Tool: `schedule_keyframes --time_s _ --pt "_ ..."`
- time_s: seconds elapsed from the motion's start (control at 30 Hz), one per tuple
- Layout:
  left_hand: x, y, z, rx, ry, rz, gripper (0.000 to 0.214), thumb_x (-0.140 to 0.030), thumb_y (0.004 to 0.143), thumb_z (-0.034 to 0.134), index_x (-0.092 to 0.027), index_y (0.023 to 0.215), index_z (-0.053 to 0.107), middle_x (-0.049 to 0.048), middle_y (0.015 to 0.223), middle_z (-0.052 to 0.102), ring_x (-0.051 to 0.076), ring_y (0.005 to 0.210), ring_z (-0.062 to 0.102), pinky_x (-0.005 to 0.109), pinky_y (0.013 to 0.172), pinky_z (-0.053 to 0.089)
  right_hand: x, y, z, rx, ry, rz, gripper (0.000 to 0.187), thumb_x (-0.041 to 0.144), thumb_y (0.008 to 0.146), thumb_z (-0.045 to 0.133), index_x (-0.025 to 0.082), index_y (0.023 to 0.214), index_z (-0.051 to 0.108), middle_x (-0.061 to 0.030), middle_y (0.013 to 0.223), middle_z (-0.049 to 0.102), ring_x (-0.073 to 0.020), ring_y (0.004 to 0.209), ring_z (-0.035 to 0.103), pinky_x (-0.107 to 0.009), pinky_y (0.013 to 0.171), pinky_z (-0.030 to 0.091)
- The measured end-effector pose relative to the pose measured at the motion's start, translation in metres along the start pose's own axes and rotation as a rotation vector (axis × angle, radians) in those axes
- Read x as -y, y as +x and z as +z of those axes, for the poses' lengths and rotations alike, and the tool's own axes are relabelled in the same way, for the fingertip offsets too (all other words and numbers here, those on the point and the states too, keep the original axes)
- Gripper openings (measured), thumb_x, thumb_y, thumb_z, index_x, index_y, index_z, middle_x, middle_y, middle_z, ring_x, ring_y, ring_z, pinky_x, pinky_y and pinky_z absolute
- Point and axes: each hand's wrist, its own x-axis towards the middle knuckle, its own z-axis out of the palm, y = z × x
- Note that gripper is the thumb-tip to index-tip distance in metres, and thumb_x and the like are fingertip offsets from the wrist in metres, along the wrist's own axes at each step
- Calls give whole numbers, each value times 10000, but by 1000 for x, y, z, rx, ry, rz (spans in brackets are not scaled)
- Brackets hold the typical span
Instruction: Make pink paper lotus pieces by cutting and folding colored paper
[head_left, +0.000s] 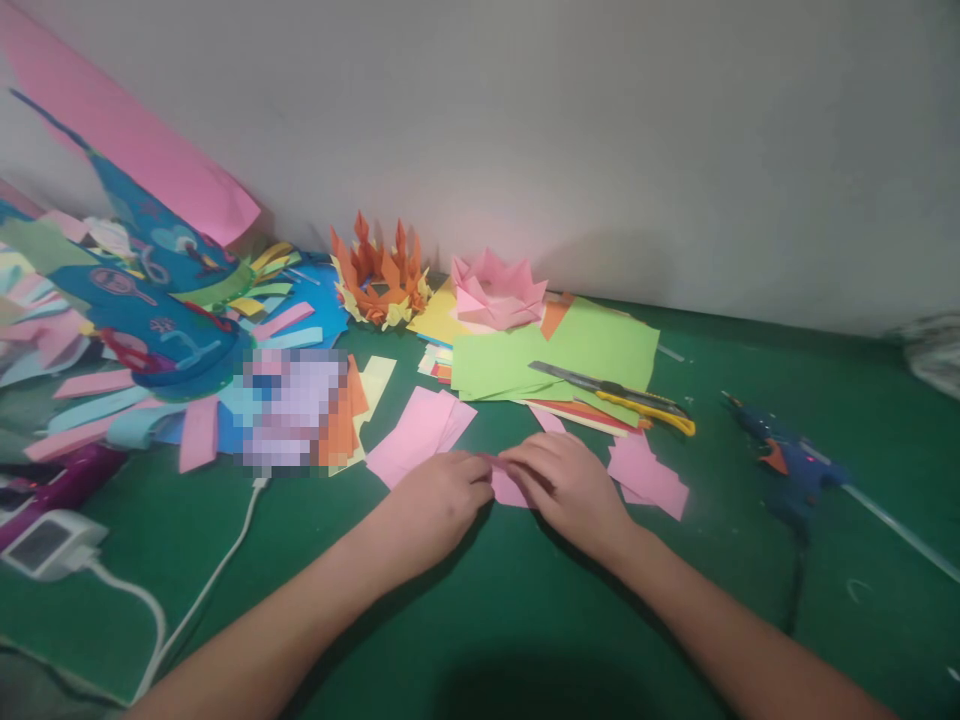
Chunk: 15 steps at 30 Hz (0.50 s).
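Observation:
Between my two hands is a small piece of pink paper (513,490), held low over the green table. My left hand (444,500) pinches its left side, and my right hand (571,490) grips it from the right with bent fingers. Part of the paper is hidden behind my fingers. Beyond my left hand lies a stack of pink paper pieces (420,425). More pink paper pieces (651,476) are spread just right of my right hand.
Green sheets (495,360) bear a yellow utility knife (645,400). Behind them sit a pink paper crown (499,295) and an orange paper crown (379,290). A blue glue gun (802,470) lies right. Blue paper cones (150,320) and a white cable (232,555) are left.

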Motion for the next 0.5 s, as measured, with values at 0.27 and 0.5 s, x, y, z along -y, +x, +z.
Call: schedule_keyframes --time_s 0.27,0.5 --pt "14 -2 -11 -13 -32 32 312 -47 876 400 -168 1002 659 85 1076 627 190 942 593 347 832 497 5 -2 1 101 136 180 340 192 843 459 208 1154 594 -61 1113 662 -220 982 610 -356 833 484" --pt "17 -3 -16 24 -77 37 359 -23 873 392 -185 1030 671 84 1063 623 191 985 567 332 852 479 3 7 -3 121 153 303 230 289 862 477 234 997 655 -35 875 684 -169 704 603 -280 591 449"
